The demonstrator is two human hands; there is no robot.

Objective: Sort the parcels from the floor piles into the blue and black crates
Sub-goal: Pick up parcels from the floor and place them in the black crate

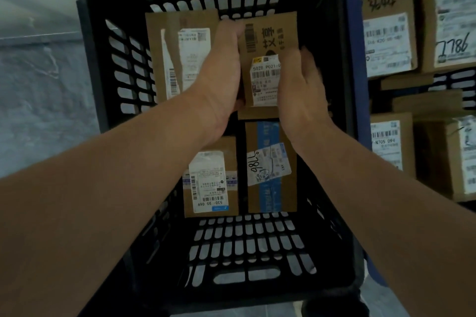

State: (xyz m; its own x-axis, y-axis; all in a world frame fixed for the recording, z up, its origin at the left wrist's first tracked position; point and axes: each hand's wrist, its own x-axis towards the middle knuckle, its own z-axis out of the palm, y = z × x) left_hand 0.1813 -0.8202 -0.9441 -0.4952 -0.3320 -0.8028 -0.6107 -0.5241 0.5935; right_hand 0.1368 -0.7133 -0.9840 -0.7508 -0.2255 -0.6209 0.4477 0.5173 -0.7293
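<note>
Placing step: I see left hand (223,72) and right hand (302,87) both clasping a parcel (268,41) inside the black crate (332,33); next, lower it flat, then release

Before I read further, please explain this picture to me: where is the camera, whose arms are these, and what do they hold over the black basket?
There is no machine here. A person wears one camera on the head, so you look down along their own two bare arms. The left hand and the right hand grip a small cardboard parcel by its two sides, over the open black crate. Three more parcels lie on the crate's bottom: a back-left parcel, a front-left parcel and a front-right parcel. To the right stands a blue crate that holds other labelled boxes.
</note>
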